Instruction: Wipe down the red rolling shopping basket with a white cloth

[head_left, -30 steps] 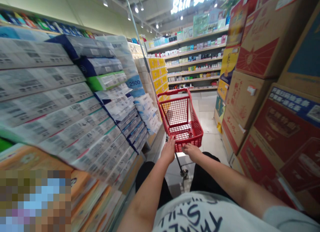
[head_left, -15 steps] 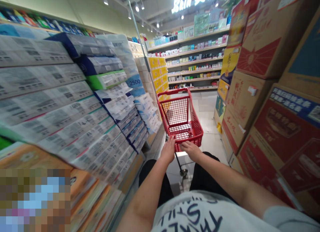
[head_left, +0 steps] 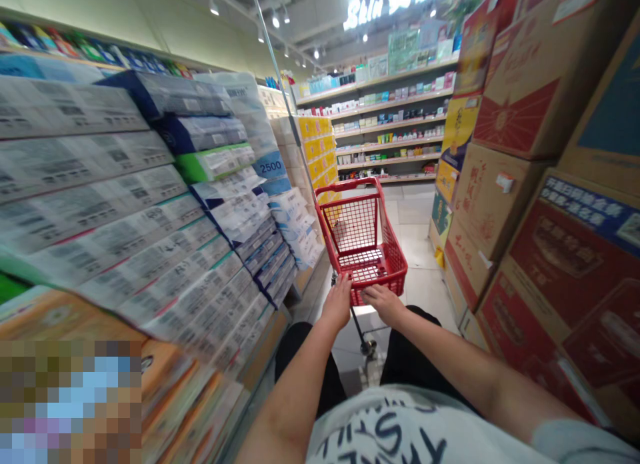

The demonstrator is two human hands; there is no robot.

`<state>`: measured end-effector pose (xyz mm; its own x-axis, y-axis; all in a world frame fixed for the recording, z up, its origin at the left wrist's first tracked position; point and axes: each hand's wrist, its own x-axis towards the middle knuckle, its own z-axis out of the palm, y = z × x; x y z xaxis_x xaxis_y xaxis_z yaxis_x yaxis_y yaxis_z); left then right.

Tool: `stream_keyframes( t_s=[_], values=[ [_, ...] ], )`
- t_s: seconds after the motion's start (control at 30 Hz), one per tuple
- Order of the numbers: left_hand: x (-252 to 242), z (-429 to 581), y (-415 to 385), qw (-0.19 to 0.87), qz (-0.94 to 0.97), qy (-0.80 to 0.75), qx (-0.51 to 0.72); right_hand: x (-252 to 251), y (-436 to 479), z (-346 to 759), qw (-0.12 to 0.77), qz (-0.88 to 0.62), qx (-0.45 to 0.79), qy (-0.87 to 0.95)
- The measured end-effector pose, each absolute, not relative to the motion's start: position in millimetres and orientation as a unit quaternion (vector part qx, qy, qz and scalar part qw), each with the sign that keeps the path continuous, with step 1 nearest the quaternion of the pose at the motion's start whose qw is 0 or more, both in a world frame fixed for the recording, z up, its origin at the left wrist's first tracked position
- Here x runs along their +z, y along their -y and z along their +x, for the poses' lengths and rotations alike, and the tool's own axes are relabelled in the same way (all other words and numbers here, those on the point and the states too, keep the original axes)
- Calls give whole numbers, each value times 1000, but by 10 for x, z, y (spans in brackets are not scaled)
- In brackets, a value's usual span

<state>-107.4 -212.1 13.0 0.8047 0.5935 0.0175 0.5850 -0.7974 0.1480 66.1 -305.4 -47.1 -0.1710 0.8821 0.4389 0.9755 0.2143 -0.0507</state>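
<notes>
A red plastic shopping cart (head_left: 350, 231) with a latticed basket stands right in front of me in the aisle, and nothing shows inside the basket. At the left part of its near rim, my left hand (head_left: 338, 301) is closed on the edge, its fingers pointing forward. My right hand (head_left: 384, 303) bends over the same rim a little to the right, its fingers turned left and closed on it. Both hands hide the rim beneath them. Below the basket, a metal leg ends in a caster wheel (head_left: 369, 347) between my legs.
Packaged paper goods (head_left: 125, 177) are stacked high along the left. Cardboard cartons (head_left: 500, 197) rise close on the right. Pale floor tiles (head_left: 417, 251) run between them to shelves (head_left: 390, 121) of small goods at the back. A thin metal pole (head_left: 280, 77) stands on the left.
The view has shifted very slightly, so the surroundings and cart sit a little lower. Both hands keep their places on the cart's rim.
</notes>
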Motion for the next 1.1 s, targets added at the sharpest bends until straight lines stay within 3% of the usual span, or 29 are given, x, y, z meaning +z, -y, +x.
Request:
stream_keyframes(
  t_s=[0.2, 0.43, 0.73, 1.1],
  values=[
    [99, -1058, 2112, 72, 946, -313, 38, -461, 3061, 647, 219, -600, -135, 758],
    [81, -1062, 2119, 77, 945, -315, 50, -235, 3006, 600, 339, -531, -209, 748],
    [127, -1085, 2121, 70, 947, -311, 44, 88, 3012, 834, 261, -691, -72, 670],
    [169, -1111, 2083, 48, 940, -337, 10, 305, 3033, 938, 186, -795, -31, 577]
  ],
)
